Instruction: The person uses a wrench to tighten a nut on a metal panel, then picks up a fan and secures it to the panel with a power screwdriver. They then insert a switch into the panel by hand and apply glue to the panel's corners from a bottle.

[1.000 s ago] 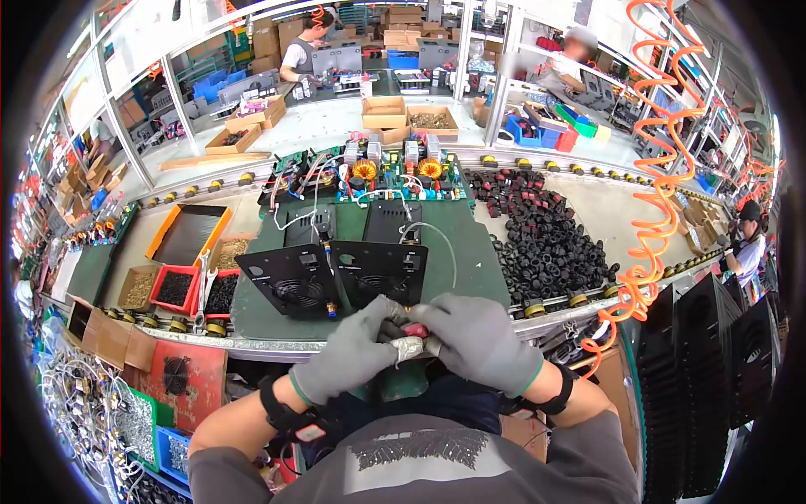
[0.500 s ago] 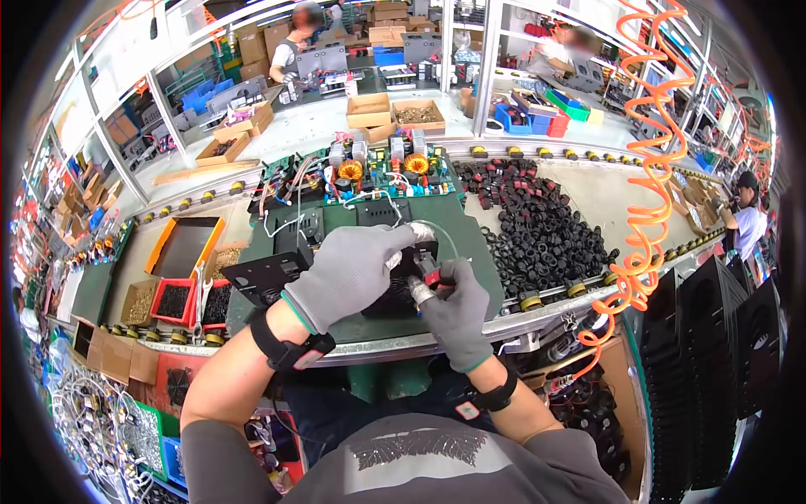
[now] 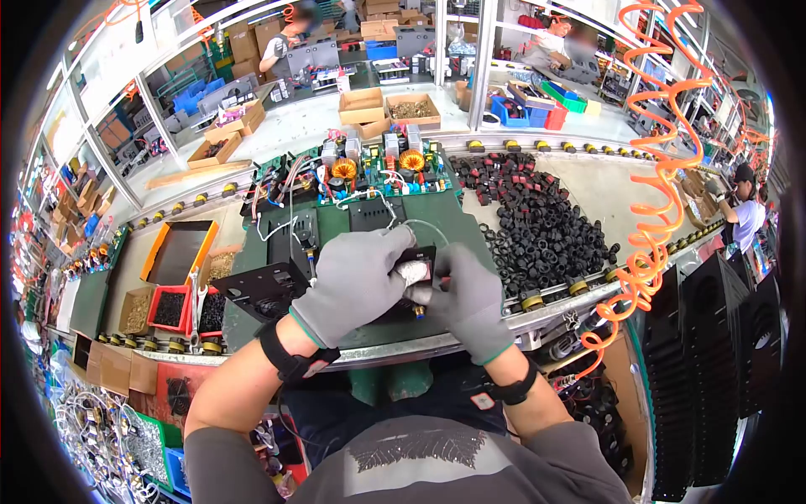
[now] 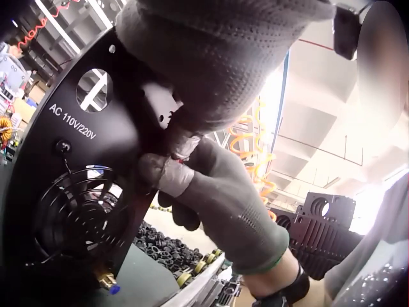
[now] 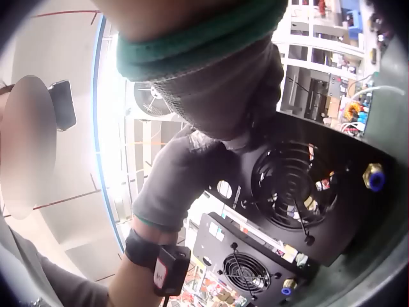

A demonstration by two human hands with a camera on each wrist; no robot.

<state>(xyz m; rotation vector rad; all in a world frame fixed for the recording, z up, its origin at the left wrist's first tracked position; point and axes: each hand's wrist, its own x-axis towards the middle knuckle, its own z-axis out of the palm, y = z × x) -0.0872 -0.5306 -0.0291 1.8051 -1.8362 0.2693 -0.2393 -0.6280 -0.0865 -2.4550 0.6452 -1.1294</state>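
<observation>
My left gloved hand [image 3: 357, 273] grips the top of a black metal fan panel [image 4: 121, 137] marked AC 110V/220V, its taped thumb in front. At the panel's right edge my right gloved hand [image 3: 470, 298] has its fingers curled; a taped fingertip shows in the left wrist view. A small red bit of a red-and-black switch [image 4: 179, 161] shows between the hands; the gloves hide the rest. Low on the panel sits a brass fitting with a blue end [image 5: 374, 177]. A second black fan panel [image 3: 260, 290] stands to the left.
Green circuit boards [image 3: 390, 181] with copper coils lie behind the panels. Black rings and red-and-black parts [image 3: 546, 218] are heaped on the right. Red bins [image 3: 170, 306] and a wrench [image 3: 198, 315] are at left. A coiled orange hose [image 3: 651, 210] hangs on the right.
Both hands moved from the bench's front edge up to the right-hand panel, bringing the red-and-black switch along. Over the last half second, the right hand closed in beside the left at the panel's edge.
</observation>
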